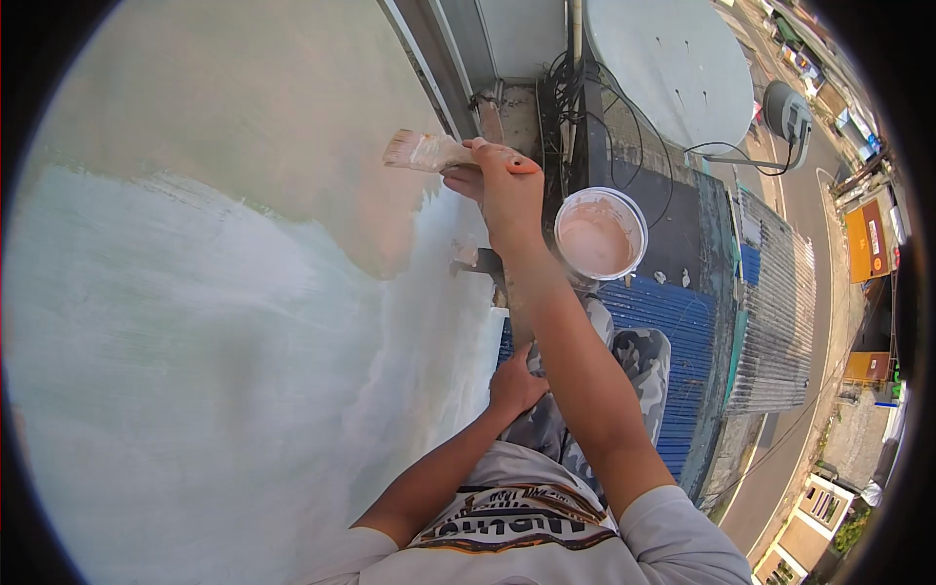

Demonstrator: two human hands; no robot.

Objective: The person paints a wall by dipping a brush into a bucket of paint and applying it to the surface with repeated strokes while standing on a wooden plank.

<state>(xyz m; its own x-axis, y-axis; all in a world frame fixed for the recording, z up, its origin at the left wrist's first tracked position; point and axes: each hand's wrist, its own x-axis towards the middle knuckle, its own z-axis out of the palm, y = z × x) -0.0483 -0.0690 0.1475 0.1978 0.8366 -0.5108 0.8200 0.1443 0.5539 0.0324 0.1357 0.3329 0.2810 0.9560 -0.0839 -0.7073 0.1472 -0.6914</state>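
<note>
My right hand (509, 190) is closed around the orange-tipped handle of a wide paintbrush (429, 151). The brush lies sideways, its pale, paint-coated bristles pointing left in front of the wall (244, 370). Beige-pink paint covers the upper part of that wall, with a ragged edge against the whitish-green surface below. Just right of my right wrist is a white bucket (599, 234) with pink paint inside. Lower down, beside my knee, my left hand (517, 385) is curled at the end of a narrow plank (519, 307); most of its fingers are hidden.
A large satellite dish (673, 68) stands at the upper right, with loose black cables (575, 93) beside it. Below me lie a blue corrugated roof (663, 322) and a grey one (775, 302). A road (809, 322) runs far down on the right. A metal frame (429, 58) borders the wall.
</note>
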